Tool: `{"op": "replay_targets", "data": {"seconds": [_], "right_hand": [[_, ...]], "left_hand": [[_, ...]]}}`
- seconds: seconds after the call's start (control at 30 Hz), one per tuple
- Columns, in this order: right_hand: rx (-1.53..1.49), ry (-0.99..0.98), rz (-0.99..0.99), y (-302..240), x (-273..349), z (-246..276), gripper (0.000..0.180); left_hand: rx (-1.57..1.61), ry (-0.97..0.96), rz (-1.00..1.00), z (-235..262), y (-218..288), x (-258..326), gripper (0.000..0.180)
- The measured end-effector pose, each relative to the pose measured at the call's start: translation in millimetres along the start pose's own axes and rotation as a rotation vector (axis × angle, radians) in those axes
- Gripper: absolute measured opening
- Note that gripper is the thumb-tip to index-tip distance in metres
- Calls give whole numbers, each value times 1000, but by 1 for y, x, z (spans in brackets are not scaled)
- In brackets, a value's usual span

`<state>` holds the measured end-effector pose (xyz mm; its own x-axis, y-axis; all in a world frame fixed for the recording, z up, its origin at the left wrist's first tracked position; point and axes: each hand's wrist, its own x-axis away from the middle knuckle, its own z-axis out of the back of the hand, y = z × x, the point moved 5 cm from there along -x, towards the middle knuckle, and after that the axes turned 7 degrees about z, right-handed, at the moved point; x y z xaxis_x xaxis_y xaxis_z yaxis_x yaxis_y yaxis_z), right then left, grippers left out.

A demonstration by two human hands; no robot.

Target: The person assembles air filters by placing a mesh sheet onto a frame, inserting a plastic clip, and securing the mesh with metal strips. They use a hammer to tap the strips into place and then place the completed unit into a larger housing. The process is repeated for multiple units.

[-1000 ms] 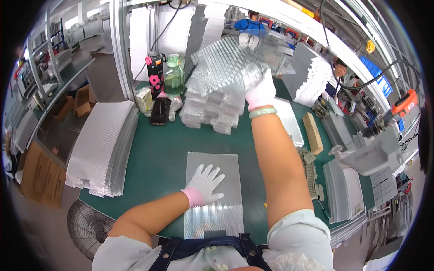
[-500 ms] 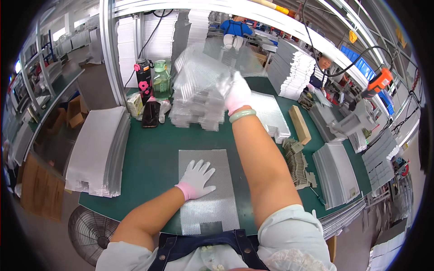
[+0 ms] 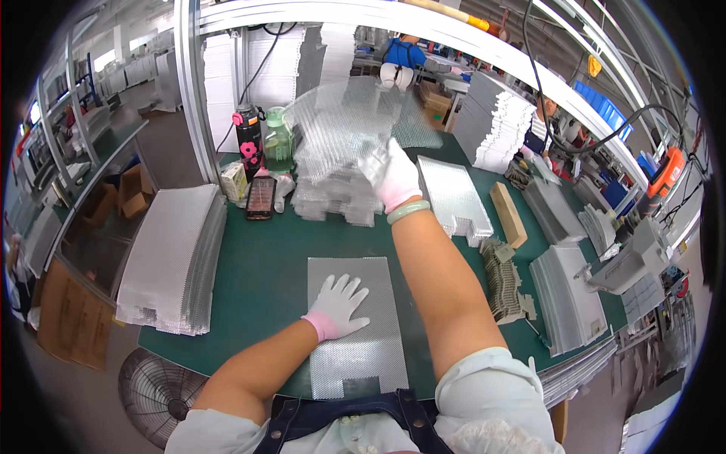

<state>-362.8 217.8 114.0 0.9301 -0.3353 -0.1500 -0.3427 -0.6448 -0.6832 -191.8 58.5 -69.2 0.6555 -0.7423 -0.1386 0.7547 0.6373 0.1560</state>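
My left hand (image 3: 339,305), in a white glove with a pink cuff, lies flat with fingers spread on a silvery, finely patterned sheet (image 3: 370,356). That sheet has a notch at its near end and rests on the green table in front of me. Farther off, my right hand (image 3: 393,175), gloved likewise, has its fingers closed at the near edge of a thin translucent patterned sheet (image 3: 340,106). This sheet is bent and raised over a stack of similar notched sheets (image 3: 333,198). The fingertips are partly hidden against it.
At left stands a stack of white sheets (image 3: 166,257); a phone (image 3: 261,198), black bottle (image 3: 248,138) and green bottle (image 3: 278,144) sit behind. Rightward are silvery sheets (image 3: 452,193), a wooden block (image 3: 507,215), greyish-green pieces (image 3: 502,280) and another stack (image 3: 567,299). Two people work beyond.
My right hand has moved slightly down and nearer, and the translucent sheet arches more distinctly above the stack. My left hand stays flat on its sheet. The view has shifted a little.
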Motion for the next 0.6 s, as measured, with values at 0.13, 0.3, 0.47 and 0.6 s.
{"op": "replay_targets", "data": {"seconds": [0.13, 0.3, 0.47, 0.6], "right_hand": [[-192, 60, 40, -3, 5, -7, 44], [-35, 20, 39, 8, 7, 7, 44], [-191, -18, 47, 25, 9, 1, 38], [-389, -249, -268, 31, -18, 45, 36]], "left_hand": [[-6, -25, 8, 2, -1, -3, 76], [12, -5, -6, 2, -5, -4, 75], [38, 80, -13, 17, -11, 9, 71], [251, 323, -94, 24, -3, 5, 53]]}}
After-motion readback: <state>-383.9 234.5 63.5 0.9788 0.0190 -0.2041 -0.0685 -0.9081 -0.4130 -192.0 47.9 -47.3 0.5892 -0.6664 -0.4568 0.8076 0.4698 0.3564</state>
